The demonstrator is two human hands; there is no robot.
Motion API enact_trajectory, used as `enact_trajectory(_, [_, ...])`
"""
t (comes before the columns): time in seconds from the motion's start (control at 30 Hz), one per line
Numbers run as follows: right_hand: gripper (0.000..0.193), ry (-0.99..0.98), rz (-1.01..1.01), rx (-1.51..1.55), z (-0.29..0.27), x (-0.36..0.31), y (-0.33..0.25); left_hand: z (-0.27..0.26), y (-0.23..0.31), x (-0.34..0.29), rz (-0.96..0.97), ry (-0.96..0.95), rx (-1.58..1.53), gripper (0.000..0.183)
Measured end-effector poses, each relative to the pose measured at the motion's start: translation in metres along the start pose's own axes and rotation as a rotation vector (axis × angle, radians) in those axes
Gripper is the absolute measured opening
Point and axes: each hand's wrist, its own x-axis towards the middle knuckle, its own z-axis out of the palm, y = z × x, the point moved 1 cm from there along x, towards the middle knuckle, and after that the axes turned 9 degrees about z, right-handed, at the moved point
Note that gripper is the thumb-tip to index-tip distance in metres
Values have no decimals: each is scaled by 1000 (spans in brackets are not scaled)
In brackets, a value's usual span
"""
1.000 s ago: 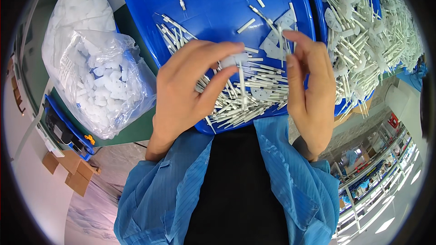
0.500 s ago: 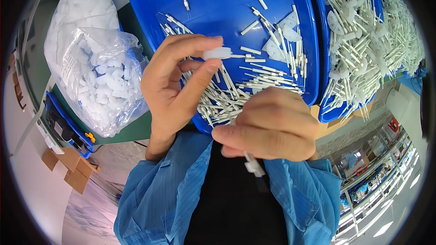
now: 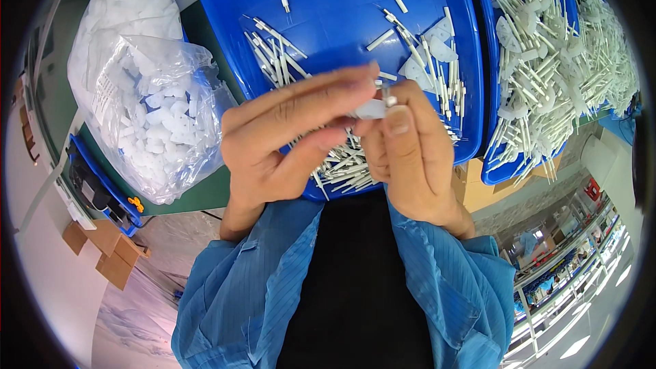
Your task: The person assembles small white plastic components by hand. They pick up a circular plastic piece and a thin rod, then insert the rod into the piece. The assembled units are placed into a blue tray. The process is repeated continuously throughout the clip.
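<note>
Above the blue tray (image 3: 335, 14), close 2-handed handling seems in hand; the next move appears to call for a steady pinch. The left hand (image 3: 290, 123) reaches across, fingers fairly straight; whether it grips anything, I cannot tell; the right hand (image 3: 413, 154), thumb uppermost, pinches a small white piece (image 3: 370, 110).

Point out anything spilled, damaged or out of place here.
The right-hand blue tray looks overfull: its tangled heap of white rods has several ends sticking out over the near rim. Nothing else stands out as spilled or damaged.
</note>
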Motion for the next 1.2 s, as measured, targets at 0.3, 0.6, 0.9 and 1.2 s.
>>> enact_trajectory(0.3, [15, 60, -119, -49, 4, 3, -5, 6, 8, -4, -349, 226, -265, 32])
enact_trajectory(0.6, [22, 213, -527, -153, 18, 14, 12, 1, -3, -5, -163, 126, 50, 32])
enact_trajectory(0.9, [21, 111, -392, -512, 19, 13, 5, 6, -8, -11, -55, 305, -208, 32])
enact_trajectory(1.2, [3, 188, -490, -556, 17, 17, 1, -2, -12, -14, -81, 340, -173, 20])
